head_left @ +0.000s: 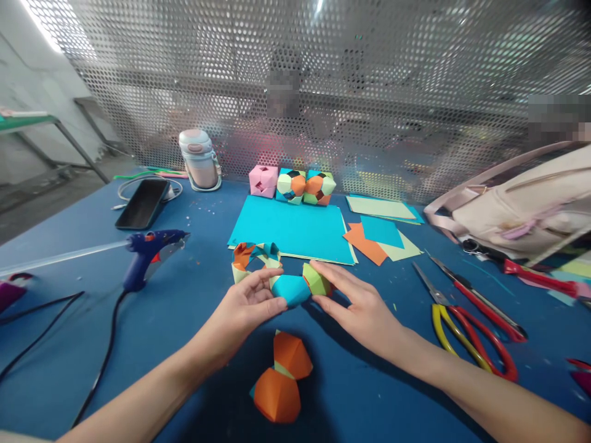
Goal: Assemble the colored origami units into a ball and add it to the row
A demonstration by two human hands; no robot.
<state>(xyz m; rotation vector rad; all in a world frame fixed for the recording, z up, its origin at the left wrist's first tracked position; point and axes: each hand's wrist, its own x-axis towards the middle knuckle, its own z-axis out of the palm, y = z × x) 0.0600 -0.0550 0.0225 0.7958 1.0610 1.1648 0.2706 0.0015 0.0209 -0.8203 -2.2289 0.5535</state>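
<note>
1. A perforated metal panel point(392, 80) stands behind a blue table point(369, 400) and limits reach at the far side. The table's left edge is well apart from both hands.
2. A pale bag point(498, 209) sits at far right; a blue paper stack point(295, 224) lies just beyond the hands.
3. Scissors point(442, 301) with red and yellow handles lie right of the right forearm, blades pointing away. A glue gun point(146, 258) lies well to the left, its cord point(111, 351) running towards the near side. Blue tabletop shows between these tools and the hands, giving sideways room.
4. The left hand point(252, 301) pinches a blue folded paper point(290, 290) between thumb and fingers. The right hand point(360, 307) grasps a green folded paper point(316, 280) touching it.
5. An orange folded pair point(277, 400) lies nearer the wearer, below the hands; a multicoloured folded piece point(240, 255) sits just behind the left fingers.
6. The step looks like lining up or fitting blue against green; whether they interlock, I cannot tell. The next move seems to call for light, even pressure, sparing the creases.
</note>
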